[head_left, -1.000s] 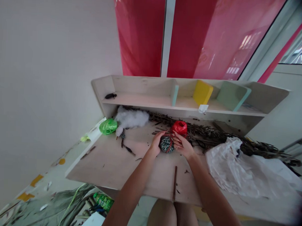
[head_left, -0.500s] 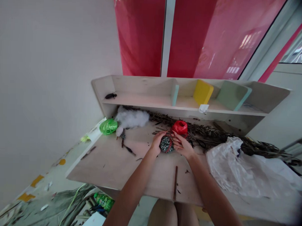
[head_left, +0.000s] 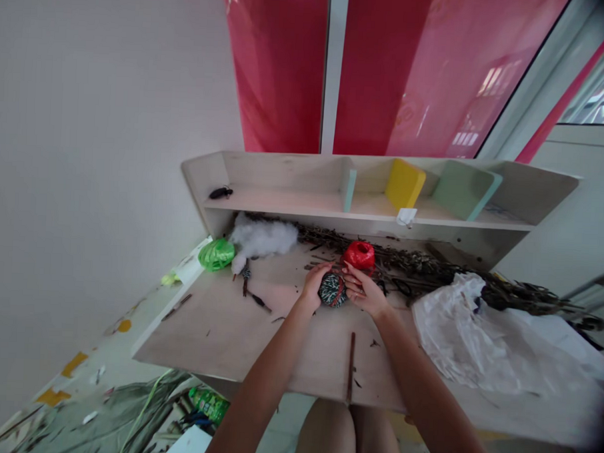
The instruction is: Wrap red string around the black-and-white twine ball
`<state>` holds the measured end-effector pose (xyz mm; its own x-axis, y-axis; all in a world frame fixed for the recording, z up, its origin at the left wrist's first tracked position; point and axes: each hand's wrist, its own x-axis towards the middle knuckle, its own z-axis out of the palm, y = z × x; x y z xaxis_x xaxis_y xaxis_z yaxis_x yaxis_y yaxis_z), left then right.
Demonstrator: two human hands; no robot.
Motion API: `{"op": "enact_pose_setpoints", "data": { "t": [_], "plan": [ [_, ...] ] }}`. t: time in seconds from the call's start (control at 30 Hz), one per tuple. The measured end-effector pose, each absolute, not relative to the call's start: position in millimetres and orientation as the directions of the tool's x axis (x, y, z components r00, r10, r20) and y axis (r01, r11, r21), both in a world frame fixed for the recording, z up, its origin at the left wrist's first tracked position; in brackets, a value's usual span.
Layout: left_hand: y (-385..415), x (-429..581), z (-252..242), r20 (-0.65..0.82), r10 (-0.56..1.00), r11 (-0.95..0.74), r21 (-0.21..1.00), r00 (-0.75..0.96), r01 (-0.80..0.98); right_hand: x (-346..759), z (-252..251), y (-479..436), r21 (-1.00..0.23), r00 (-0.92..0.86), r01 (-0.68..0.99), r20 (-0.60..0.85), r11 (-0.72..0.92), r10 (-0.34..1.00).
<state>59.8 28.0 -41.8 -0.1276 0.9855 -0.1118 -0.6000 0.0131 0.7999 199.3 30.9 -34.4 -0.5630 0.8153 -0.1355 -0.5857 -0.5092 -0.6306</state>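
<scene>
A round dark ball with white flecks and a thin red line (head_left: pixel 332 290) is between my two hands over the desk. My left hand (head_left: pixel 315 284) curves round its left side, fingers closed against it. On the other side, my right hand (head_left: pixel 362 289) has its thumb and fingers drawn together in a pinch at the ball's upper right edge. Whatever lies in that pinch is too small to make out. Just behind the hands stands a red roll of plastic twine (head_left: pixel 359 255), with loose red strands at its base. Dark-handled scissors (head_left: pixel 402 287) lie to the right.
White stuffing (head_left: pixel 264 237) and a green twine roll (head_left: pixel 217 254) sit at the back left, near a thin dark tool (head_left: pixel 259 301). Dried stems (head_left: pixel 410 261) line the back. A crumpled white plastic bag (head_left: pixel 457 333) covers the right. A brown stick (head_left: pixel 350 365) lies in front.
</scene>
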Motion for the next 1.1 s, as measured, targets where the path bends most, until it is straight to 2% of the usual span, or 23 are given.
{"op": "enact_pose_setpoints", "data": {
  "t": [0.47,1.1],
  "plan": [
    [30.5,60.1,-45.8,-0.119,0.991,0.053,0.774,-0.063,-0.631,199.4,-39.9,35.7,-0.576,-0.562,-0.620,-0.148,-0.533,0.814],
    [31.4,58.6,-49.5,-0.131,0.991,0.077,0.779,-0.041,-0.622,199.5,-32.9,32.3,-0.639,-0.482,-0.605,-0.180,-0.475,0.857]
  ]
}}
